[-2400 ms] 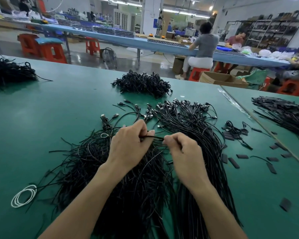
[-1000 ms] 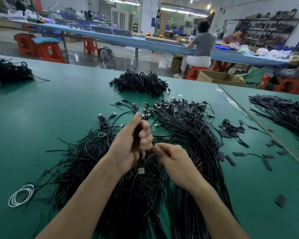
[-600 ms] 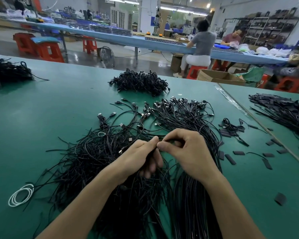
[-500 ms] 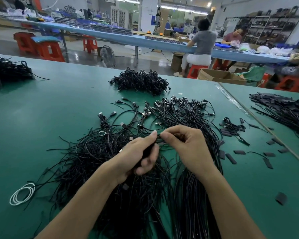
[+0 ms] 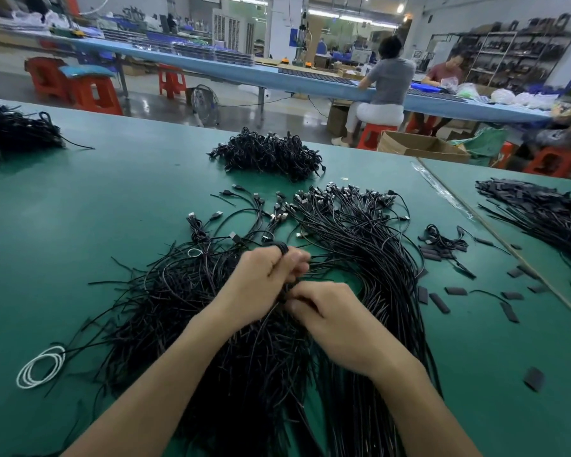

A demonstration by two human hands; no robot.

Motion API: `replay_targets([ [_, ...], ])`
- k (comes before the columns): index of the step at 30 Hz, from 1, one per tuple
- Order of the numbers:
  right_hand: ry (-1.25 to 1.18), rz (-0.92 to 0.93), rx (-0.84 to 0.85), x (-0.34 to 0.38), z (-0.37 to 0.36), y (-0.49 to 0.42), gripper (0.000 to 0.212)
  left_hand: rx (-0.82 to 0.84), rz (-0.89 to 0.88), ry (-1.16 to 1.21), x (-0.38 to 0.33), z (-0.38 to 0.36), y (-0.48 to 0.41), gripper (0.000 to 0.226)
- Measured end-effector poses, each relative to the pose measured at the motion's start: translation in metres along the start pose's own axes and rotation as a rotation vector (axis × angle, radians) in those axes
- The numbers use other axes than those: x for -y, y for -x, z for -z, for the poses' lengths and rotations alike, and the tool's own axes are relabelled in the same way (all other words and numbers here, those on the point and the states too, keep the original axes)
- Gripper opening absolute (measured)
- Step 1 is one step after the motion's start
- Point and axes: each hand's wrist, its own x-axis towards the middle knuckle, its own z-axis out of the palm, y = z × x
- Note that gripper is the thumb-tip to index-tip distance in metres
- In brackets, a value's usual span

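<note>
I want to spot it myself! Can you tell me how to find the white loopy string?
On the big green table, find the tangled pile of black cables in the middle. At its near left edge lies the white string, coiled in flat round loops. Its neighbours are all black and straggly.

Coiled cable pile lies behind loose cables.

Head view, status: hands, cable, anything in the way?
Left hand grips coiled black cable. Right hand pinches it lower down. Loose cable pile underneath, possible snagging.
</note>
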Motion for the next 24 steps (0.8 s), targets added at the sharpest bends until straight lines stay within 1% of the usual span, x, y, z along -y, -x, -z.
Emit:
replay_targets([
  [1,0.012,0.014,-0.019,-0.001,0.005,0.001,0.022,0.082,0.024,-0.060,0.001,-0.001,0.003,0.033],
  [2,0.015,0.023,-0.036,-0.002,0.009,0.001,0.020,0.154,0.062,-0.064,0.001,-0.002,0.006,0.045],
  [4,-0.027,0.040,-0.074,-0.003,0.018,0.002,0.014,0.262,0.179,0.104,-0.002,-0.005,0.013,0.061],
  [6,-0.131,0.059,-0.117,-0.003,0.022,0.001,0.012,0.293,0.261,0.214,-0.004,-0.006,0.018,0.067],
  [8,-0.261,0.063,-0.170,-0.003,0.021,0.000,0.013,0.329,0.295,0.250,-0.005,-0.004,0.020,0.068],
  [10,-0.393,0.049,-0.210,-0.005,0.020,-0.002,0.016,0.411,0.332,0.339,-0.005,0.002,0.021,0.064],
  [11,-0.465,0.051,-0.183,-0.007,0.020,-0.002,0.018,0.473,0.357,0.404,-0.006,0.006,0.021,0.062],
  [13,-0.601,0.071,-0.062,-0.009,0.019,-0.003,0.021,0.593,0.404,0.557,-0.007,0.014,0.022,0.057],
  [15,-0.618,0.084,0.006,-0.009,0.020,-0.003,0.023,0.643,0.416,0.662,-0.008,0.019,0.022,0.052],
  [17,-0.564,0.077,0.009,-0.010,0.021,-0.005,0.022,0.633,0.408,0.650,-0.007,0.020,0.022,0.052],
  [18,-0.535,0.069,0.006,-0.011,0.020,-0.006,0.019,0.600,0.405,0.613,-0.009,0.018,0.022,0.054],
  [20,-0.486,0.041,-0.016,-0.013,0.019,-0.007,0.013,0.478,0.388,0.502,-0.009,0.012,0.022,0.057],
  [22,-0.451,0.011,-0.050,-0.015,0.017,-0.008,0.016,0.332,0.366,0.398,-0.009,0.003,0.021,0.060],
  [24,-0.413,0.011,-0.066,-0.013,0.017,-0.008,0.018,0.221,0.327,0.328,-0.007,-0.004,0.021,0.062],
])
